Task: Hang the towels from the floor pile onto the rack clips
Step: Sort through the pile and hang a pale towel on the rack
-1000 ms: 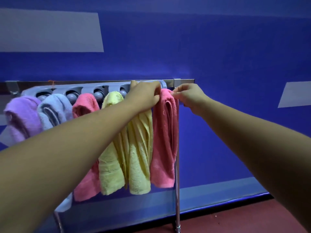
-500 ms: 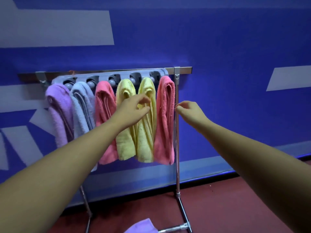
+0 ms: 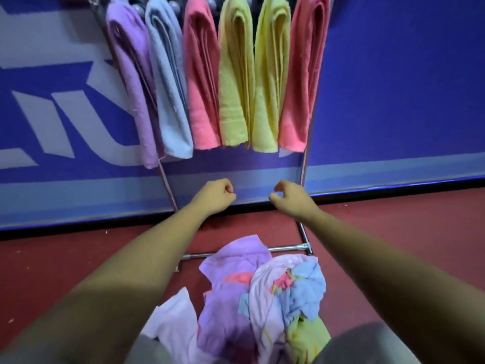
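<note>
Several towels hang side by side from the rack clips: purple (image 3: 128,82), light blue (image 3: 168,82), pink (image 3: 202,80), two yellow ones (image 3: 236,82) and another pink (image 3: 304,74) at the right end. On the red floor below lies the pile of towels (image 3: 252,292), purple, white, blue, pink and green. My left hand (image 3: 214,197) hangs in the air below the hung towels, its fingers curled and holding nothing. My right hand (image 3: 290,198) is beside it, fingers loosely curled, also holding nothing. Both hands are above and beyond the pile.
The metal rack's legs and foot bar (image 3: 286,248) stand on the red floor just behind the pile. A blue wall panel (image 3: 393,101) with grey shapes is right behind the rack. My knees show at the bottom edge.
Both hands have dropped from the hung towels to below them, and my view has tilted down, bringing the floor pile into sight.
</note>
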Demonstrator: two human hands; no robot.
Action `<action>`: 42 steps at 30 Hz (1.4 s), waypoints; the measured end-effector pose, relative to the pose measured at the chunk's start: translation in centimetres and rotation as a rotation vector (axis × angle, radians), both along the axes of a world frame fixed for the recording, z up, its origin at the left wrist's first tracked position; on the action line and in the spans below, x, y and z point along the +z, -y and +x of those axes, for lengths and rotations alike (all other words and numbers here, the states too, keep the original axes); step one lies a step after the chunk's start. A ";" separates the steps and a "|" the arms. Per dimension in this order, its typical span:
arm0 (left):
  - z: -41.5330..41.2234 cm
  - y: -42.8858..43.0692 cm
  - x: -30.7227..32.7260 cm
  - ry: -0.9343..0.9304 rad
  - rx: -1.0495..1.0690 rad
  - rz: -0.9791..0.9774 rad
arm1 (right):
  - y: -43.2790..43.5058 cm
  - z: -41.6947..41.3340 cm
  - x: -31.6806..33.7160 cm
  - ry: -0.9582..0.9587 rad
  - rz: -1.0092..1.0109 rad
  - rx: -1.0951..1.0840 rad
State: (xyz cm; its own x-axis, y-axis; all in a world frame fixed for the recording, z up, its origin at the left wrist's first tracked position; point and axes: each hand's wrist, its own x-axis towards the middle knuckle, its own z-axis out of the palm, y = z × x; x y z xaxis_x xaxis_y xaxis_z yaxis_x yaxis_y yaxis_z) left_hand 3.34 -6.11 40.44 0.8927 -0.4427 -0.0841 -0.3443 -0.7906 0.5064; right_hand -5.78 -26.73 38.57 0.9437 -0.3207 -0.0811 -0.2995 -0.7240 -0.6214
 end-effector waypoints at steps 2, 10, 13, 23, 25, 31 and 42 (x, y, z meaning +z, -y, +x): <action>-0.8 -0.9 -3.6 -0.065 0.019 0.032 | -0.9 -0.6 -3.4 -0.062 -0.001 0.008; -2.4 -1.6 -16.5 -0.262 0.053 0.099 | -1.0 -1.6 -15.8 -0.267 0.059 0.008; -3.2 -0.8 -21.2 -0.339 0.023 0.143 | -0.7 -2.2 -20.7 -0.366 0.087 0.015; -4.2 1.2 -35.1 -0.567 -0.097 0.303 | -1.1 -1.9 -33.6 -0.557 0.145 0.093; -4.6 1.3 -37.5 -0.617 -0.064 0.317 | -1.8 -2.1 -36.0 -0.584 0.173 0.082; -6.6 1.4 -44.0 -0.861 0.048 0.262 | -3.9 -3.7 -41.5 -0.686 0.371 0.035; -6.3 1.1 -41.3 -1.147 0.526 -0.378 | -3.5 -3.1 -38.7 -0.563 0.948 -0.403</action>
State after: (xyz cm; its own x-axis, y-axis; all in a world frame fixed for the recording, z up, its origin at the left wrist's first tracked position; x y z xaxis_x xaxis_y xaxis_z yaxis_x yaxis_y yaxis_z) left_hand -3.00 -7.26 -0.84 0.4695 -0.2297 -0.8525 0.7292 -0.4435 0.5211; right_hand -8.88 -23.26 -0.17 0.5427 -0.1751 -0.8215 -0.8059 0.1667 -0.5680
